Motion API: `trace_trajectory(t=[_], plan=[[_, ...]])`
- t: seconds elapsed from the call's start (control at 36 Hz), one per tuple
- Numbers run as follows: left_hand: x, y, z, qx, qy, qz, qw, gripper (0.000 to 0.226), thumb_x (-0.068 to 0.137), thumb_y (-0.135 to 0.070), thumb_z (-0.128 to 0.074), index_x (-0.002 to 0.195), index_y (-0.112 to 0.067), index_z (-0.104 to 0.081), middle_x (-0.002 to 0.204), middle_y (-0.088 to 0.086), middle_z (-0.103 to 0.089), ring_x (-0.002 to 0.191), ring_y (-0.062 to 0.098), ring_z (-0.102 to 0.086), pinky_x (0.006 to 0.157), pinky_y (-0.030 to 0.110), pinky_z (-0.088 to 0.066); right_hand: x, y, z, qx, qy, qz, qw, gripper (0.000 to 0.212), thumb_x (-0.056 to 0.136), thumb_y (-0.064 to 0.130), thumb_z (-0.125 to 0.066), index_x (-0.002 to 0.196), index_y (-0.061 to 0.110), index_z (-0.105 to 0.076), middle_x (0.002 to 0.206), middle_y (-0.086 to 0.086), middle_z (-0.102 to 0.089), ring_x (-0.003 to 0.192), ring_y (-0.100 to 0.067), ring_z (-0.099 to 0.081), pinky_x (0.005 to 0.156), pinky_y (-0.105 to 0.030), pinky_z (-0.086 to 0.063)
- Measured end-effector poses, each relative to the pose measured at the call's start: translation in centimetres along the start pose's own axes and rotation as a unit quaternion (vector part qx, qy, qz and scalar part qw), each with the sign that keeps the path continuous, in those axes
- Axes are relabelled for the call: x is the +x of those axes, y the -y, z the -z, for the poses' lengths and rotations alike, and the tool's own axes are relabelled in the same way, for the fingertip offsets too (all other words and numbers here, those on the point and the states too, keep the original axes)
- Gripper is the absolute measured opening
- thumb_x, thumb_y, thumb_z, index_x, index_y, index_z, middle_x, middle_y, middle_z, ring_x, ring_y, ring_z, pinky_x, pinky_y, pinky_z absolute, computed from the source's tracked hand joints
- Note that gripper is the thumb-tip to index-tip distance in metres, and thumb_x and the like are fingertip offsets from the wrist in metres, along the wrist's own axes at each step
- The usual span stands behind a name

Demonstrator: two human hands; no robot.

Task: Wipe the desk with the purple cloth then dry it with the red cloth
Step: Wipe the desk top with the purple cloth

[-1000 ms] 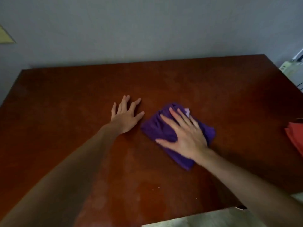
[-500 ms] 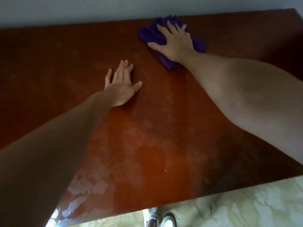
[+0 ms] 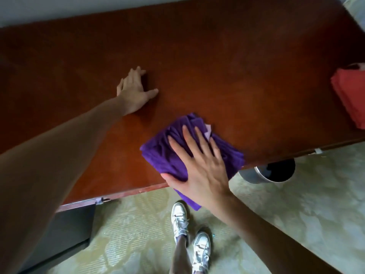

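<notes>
At the near edge of the brown desk (image 3: pixel 217 62), the right hand (image 3: pixel 199 165) lies flat with fingers straight and spread, pressing the folded purple cloth (image 3: pixel 158 153); one corner of the cloth overhangs the edge toward the floor. A pale tag (image 3: pixel 207 131) shows at the cloth's far side; no writing on it is legible. The left hand (image 3: pixel 132 91) rests palm down on the desk, fingers straight, well apart from the cloth and holding nothing. The red cloth (image 3: pixel 349 95) lies folded at the desk's right end. Below the edge: patterned carpet (image 3: pixel 316 214), two white sneakers (image 3: pixel 179 220) without readable branding, and a round metal bin (image 3: pixel 266 173).
</notes>
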State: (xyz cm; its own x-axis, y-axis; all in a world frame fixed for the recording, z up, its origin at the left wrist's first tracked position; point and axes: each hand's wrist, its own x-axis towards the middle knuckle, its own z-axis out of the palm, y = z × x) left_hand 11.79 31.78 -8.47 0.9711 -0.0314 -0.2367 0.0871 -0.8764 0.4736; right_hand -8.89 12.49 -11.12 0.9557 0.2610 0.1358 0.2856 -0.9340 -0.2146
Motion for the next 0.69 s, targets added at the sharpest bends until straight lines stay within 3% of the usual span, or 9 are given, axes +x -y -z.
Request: trace_trajectory(t=[0.11,0.25,0.36,0.47,0.58,0.69], plan=[[-1.5,-1.7,-1.9,0.064,-0.026,-0.057,0.996,0.067,0.097,-0.045,-0.049,0.152,-0.018,-0.021,0.162,0.007,-0.013,0.151,0.022,-0.007,0.121,0.048,-0.004,-2.6,-3.9,1.2,-0.016,0.000,-0.032,0.999,0.086,0.085,0.086,-0.043,0.156,0.037,-0.041,0.169,-0.001,-0.027,0.157,-0.024,-0.022,0.123,-0.052,-0.025],[-1.3,-4.3,-4.3,0.085,-0.012,-0.143,0.986,0.059,0.099,-0.045,-0.044,0.150,-0.021,-0.026,0.160,0.003,-0.017,0.151,0.017,-0.008,0.120,0.046,-0.006,-1.6,-7.3,1.4,-0.013,-0.031,-0.044,0.998,0.087,0.086,0.088,-0.041,0.155,0.035,-0.044,0.168,-0.001,-0.029,0.156,-0.021,-0.024,0.122,-0.052,-0.027],[0.2,-6.0,-4.7,0.040,-0.033,-0.142,0.989,0.052,0.101,-0.039,-0.040,0.148,-0.018,-0.031,0.155,0.002,-0.027,0.148,0.017,-0.020,0.120,0.044,-0.013,1.9,-8.8,1.2,-0.012,-0.026,-0.053,0.998,0.088,0.086,0.090,-0.034,0.158,0.039,-0.035,0.170,-0.001,-0.023,0.158,-0.021,-0.018,0.124,-0.051,-0.022],[2.4,-7.1,-3.6,-0.066,-0.016,-0.102,0.992,0.047,0.103,-0.028,-0.039,0.148,-0.012,-0.033,0.152,0.006,-0.031,0.141,0.024,-0.033,0.118,0.039,-0.025,9.9,-11.3,1.2,-0.012,-0.019,-0.115,0.993,0.090,0.084,0.091,-0.031,0.159,0.042,-0.029,0.171,-0.002,-0.022,0.158,-0.023,-0.016,0.127,-0.050,-0.017],[5.7,-8.4,-3.1,-0.036,0.001,-0.116,0.993,0.057,0.102,-0.036,-0.041,0.151,-0.011,-0.026,0.157,0.009,-0.025,0.147,0.024,-0.024,0.121,0.038,-0.018,20.3,-14.7,1.3,0.000,0.015,-0.150,0.989,0.094,0.083,0.093,-0.027,0.161,0.042,-0.022,0.172,-0.004,-0.015,0.159,-0.025,-0.008,0.128,-0.052,-0.006],[9.6,-11.0,-4.4,0.081,0.038,-0.077,0.993,0.075,0.099,-0.055,-0.033,0.157,-0.020,0.000,0.165,0.003,0.009,0.151,0.016,0.013,0.120,0.038,0.010,28.8,-18.3,1.2,0.002,0.016,-0.172,0.985,0.095,0.082,0.094,-0.027,0.161,0.042,-0.022,0.172,-0.003,-0.014,0.159,-0.025,-0.008,0.128,-0.051,-0.007]])
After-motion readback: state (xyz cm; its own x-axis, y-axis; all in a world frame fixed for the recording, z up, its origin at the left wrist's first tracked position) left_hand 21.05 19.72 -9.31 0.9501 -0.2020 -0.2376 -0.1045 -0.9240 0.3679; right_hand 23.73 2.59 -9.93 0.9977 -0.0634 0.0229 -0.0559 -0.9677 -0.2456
